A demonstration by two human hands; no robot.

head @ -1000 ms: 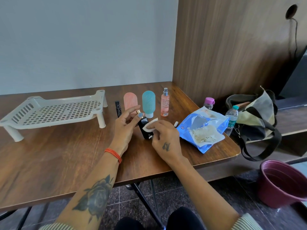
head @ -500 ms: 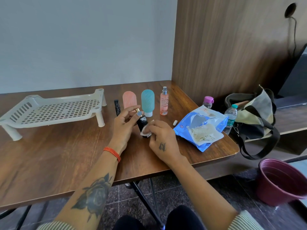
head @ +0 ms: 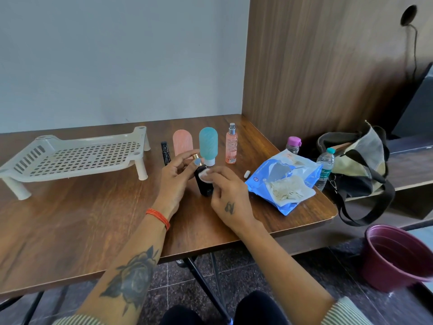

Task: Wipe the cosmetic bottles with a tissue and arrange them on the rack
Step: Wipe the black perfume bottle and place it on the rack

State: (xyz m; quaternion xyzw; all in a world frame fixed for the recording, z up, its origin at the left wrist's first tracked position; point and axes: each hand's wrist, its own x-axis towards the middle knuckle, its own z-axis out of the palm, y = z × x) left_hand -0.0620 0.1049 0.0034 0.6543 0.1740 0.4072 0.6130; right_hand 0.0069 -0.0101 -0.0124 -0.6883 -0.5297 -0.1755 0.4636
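Observation:
My left hand [head: 174,181] holds a small black bottle [head: 203,184] with a gold cap, tilted just above the table. My right hand [head: 226,195] presses a white tissue pad [head: 204,176] against the bottle's side. Behind them stand a pink bottle [head: 182,141], a teal bottle [head: 208,144] on a white cap, a peach spray bottle [head: 231,144] and a thin black tube [head: 165,152]. The white perforated rack [head: 77,156] stands at the left of the table with nothing on it.
A blue tissue pack [head: 284,181] lies open at the table's right corner, a small white cap [head: 246,174] beside it. Beyond the edge are two water bottles [head: 324,167], a bag [head: 358,160] and a maroon bucket [head: 398,256] on the floor.
My right hand slid the tissue pad down the black bottle and back up its side while my left hand kept hold of it. The other bottles and the rack stayed put.

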